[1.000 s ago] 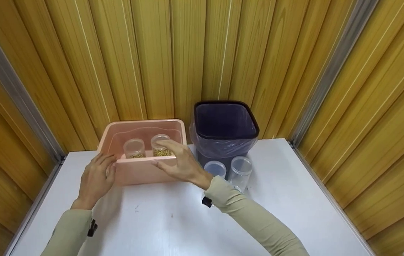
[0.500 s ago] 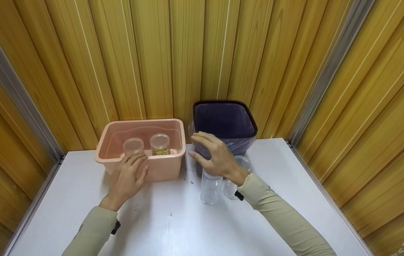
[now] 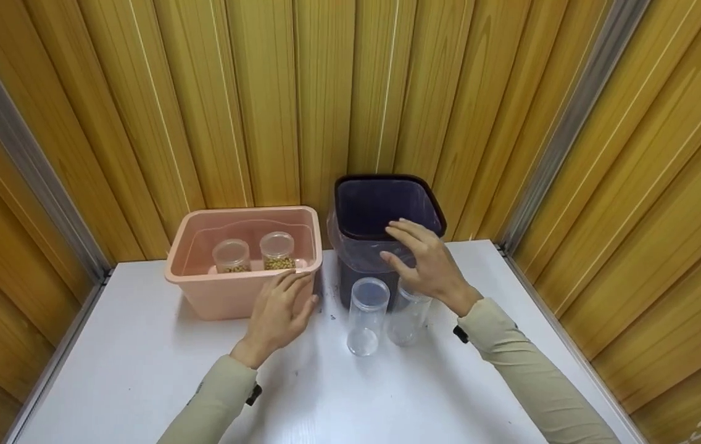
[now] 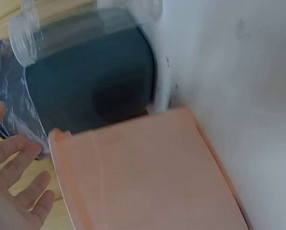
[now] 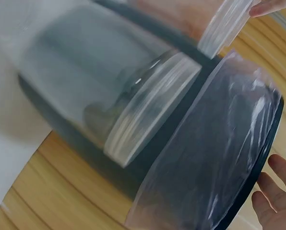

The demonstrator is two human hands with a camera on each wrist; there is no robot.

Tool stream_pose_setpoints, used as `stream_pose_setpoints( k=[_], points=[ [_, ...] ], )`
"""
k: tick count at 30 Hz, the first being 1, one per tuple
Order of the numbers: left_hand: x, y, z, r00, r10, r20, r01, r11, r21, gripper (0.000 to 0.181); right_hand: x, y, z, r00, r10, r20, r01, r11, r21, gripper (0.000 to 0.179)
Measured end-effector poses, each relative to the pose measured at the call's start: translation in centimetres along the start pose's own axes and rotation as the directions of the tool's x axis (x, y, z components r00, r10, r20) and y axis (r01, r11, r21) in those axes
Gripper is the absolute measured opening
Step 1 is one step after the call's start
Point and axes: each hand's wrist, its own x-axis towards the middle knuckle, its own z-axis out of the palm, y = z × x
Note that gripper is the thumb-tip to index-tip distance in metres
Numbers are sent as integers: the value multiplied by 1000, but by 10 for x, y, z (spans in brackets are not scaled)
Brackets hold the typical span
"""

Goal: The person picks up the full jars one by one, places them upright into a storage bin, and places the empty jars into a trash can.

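My left hand [image 3: 279, 311] is held with loose fingers in front of the pink basin [image 3: 221, 299], near its right front corner; the head view cannot tell whether it touches. In the left wrist view the fingers look apart from the basin. My right hand [image 3: 427, 265], fingers spread and holding nothing, hovers above the right clear jar [image 3: 406, 324], beside the rim of the dark trash bin [image 3: 363, 287]. A left clear jar [image 3: 366, 320] stands next to it. Inside the basin are two lidded clear jars [image 3: 232, 253] [image 3: 277, 246] with yellowish-green beans at the bottom.
A clear plastic liner [image 5: 205, 143] is folded over the bin's rim. Basin and bin stand side by side at the back of the white table [image 3: 350, 401], against wood-patterned panels [image 3: 319, 111]. Small dark specks [image 3: 332, 317] lie between basin and jars.
My right hand has moved right, from over the basin's right jar to above the clear jars by the bin. My left hand has slid right along the basin's front from its left corner.
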Motion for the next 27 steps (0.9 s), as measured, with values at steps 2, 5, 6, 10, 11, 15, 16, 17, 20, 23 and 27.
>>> stream_pose_setpoints(
  k=[2, 5, 6, 10, 11, 15, 16, 17, 20, 23, 27],
  points=[
    [2, 7, 7, 1000, 0, 7, 0, 1000, -21, 41, -4, 6, -5, 1000, 11, -2, -11, 1000, -7, 48],
    [4, 17, 16, 1000, -2, 17, 3, 998, -58, 43, -8, 14, -11, 1000, 21, -12, -21, 1000, -20, 49],
    [5, 20, 18, 1000, -5, 21, 7, 997, -72, 44, -10, 17, -12, 1000, 24, -16, -25, 999, -26, 49],
    [9, 32, 28, 999, -19, 49, 25, 993, -111, 50, -15, 26, -18, 999, 34, -28, -36, 997, -62, 49],
    [10, 35, 31, 998, -23, 58, 30, 993, -115, 52, -17, 28, -18, 999, 36, -31, -38, 996, -76, 49],
    [12, 45, 38, 995, -35, 88, 46, 990, -132, 59, -21, 37, -22, 998, 62, -20, -64, 987, -145, 49],
    [13, 47, 40, 995, -37, 94, 50, 989, -141, 61, -22, 39, -23, 997, 72, -18, -74, 985, -156, 49],
    [14, 49, 41, 994, -41, 101, 56, 987, -150, 62, -23, 42, -24, 997, 80, -16, -82, 983, -162, 50],
    [15, 54, 46, 991, -55, 121, 76, 982, -176, 66, -24, 50, -26, 995, 102, -12, -103, 982, -157, 50],
    [17, 59, 49, 986, -83, 146, 112, 973, -201, 71, -24, 57, -29, 993, 114, -7, -114, 984, -137, 50],
    [20, 63, 53, 973, -130, 192, 172, 960, -221, 79, -23, 66, -31, 990, 143, 15, -141, 985, -104, 51]
  ],
)
